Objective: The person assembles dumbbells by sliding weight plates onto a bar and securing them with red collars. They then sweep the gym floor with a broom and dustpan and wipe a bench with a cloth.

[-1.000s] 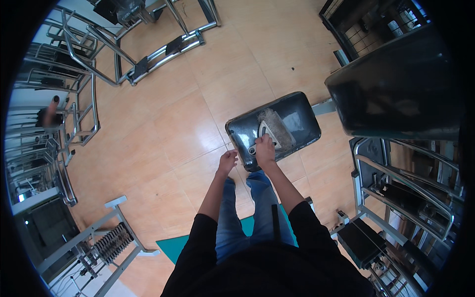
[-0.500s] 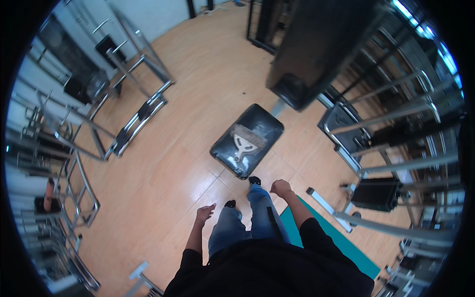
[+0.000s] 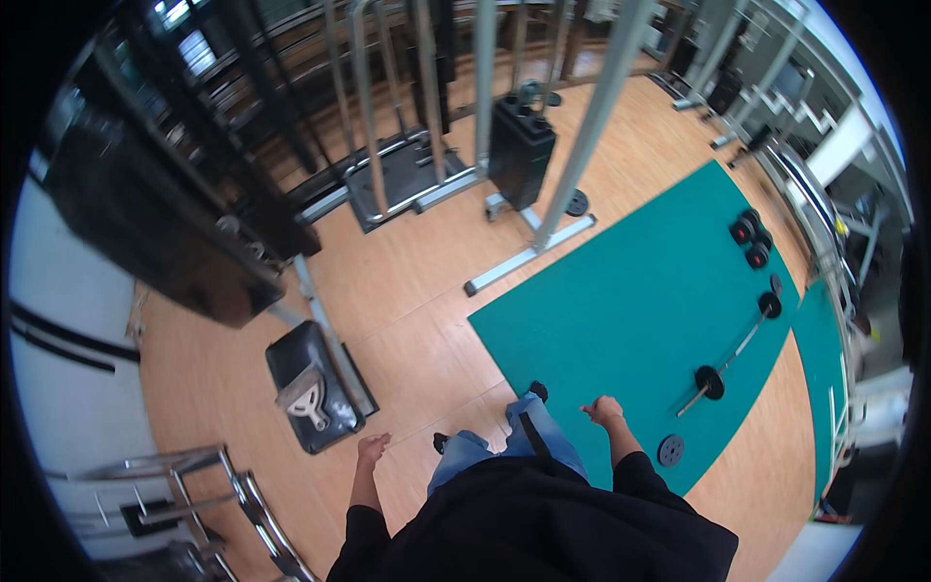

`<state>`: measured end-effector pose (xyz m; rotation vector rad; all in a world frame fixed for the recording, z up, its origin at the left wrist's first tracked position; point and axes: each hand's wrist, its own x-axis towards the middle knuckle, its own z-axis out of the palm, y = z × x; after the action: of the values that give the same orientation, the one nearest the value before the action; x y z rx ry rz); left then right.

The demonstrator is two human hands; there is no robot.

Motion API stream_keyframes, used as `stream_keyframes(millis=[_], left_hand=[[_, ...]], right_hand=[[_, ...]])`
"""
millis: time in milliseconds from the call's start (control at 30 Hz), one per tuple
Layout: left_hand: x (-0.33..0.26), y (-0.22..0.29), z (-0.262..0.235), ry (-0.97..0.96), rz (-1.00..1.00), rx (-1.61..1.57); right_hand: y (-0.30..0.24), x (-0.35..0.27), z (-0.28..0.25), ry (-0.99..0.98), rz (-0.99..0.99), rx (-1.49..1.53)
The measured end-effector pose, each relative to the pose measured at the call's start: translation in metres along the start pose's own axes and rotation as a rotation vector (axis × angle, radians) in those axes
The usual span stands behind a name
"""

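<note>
My left hand (image 3: 372,446) hangs in the air over the wooden floor with its fingers loosely apart and nothing in it. Nearest to it is a black padded seat (image 3: 312,364), which carries a pale metal cable handle (image 3: 308,400) with cut-outs and a greyish strip beside it. Over the edge of a green mat (image 3: 601,301), my right hand (image 3: 605,410) is held out, its fingers loosely bent but partly stretched. It is free of any object too. Neither hand touches anything.
A barbell (image 3: 742,346), a loose weight plate (image 3: 670,450) and red-ended dumbbells (image 3: 752,235) lie on the mat. A grey steel machine frame (image 3: 531,267) reaches the mat's far edge. A chrome rack (image 3: 238,485) stands at lower left.
My view has swung to the right, so the padded seat now sits at left and the mat fills the right. The fingers of my right hand, curled before, look looser.
</note>
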<state>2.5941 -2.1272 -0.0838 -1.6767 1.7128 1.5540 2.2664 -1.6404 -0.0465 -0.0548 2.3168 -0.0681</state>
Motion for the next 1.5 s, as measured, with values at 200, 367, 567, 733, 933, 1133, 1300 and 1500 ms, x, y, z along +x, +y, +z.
stream_keyframes(millis=[200,367,567,733,933,1133,1300,1500], left_hand=[[0.051,0.196,0.185,-0.166,0.349,0.355],[-0.001,0.336,0.402,-0.425,0.757,0.742],[-0.109,0.451,0.590,-0.760,1.147,0.885],[-0.055,0.500,0.659,-0.625,0.928,1.405],[0.086,0.533,0.702,-0.523,0.369,1.491],[0.077,0.650,0.833,-0.586,0.519,1.654],[0.019,0.755,1.023,-0.714,0.869,1.396],[-0.071,0.865,1.215,-0.956,1.005,1.229]], right_hand=[[0.164,0.006,0.045,-0.042,0.140,0.361],[0.212,-0.003,0.010,0.017,0.276,0.507],[0.270,0.060,-0.033,0.161,0.368,0.969],[0.321,0.104,-0.087,0.153,0.351,0.813],[0.383,0.129,-0.134,0.059,0.672,1.036],[0.451,0.192,-0.206,0.213,0.701,1.138],[0.496,0.275,-0.276,0.368,0.688,1.381],[0.577,0.365,-0.351,-0.149,0.727,1.306]])
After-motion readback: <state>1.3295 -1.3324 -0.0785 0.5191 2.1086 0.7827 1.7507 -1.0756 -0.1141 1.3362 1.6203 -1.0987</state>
